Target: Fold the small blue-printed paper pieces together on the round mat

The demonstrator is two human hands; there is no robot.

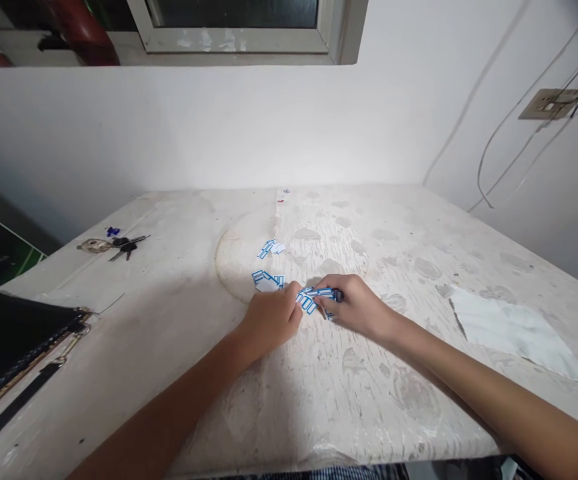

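Observation:
In the head view, my left hand (273, 316) is closed, its thumb and forefinger pinching the left end of a white paper piece with blue outlines (309, 305). My right hand (356, 303) grips the other end of the same paper between thumb and fingers. A small dark object (339, 295) shows at the right fingertips, too small to identify. Just beyond my left hand lies a loose white paper cutout with blue lines (267, 281), and farther back is another blue-lined cutout (271, 249).
On the left of the table (409, 400) lie keys (127, 245), a small blue item (113, 231) and a black bag with a strap (23, 340). A white cloth (513, 330) is at the right. A wall socket (553, 104) with cables is above the table.

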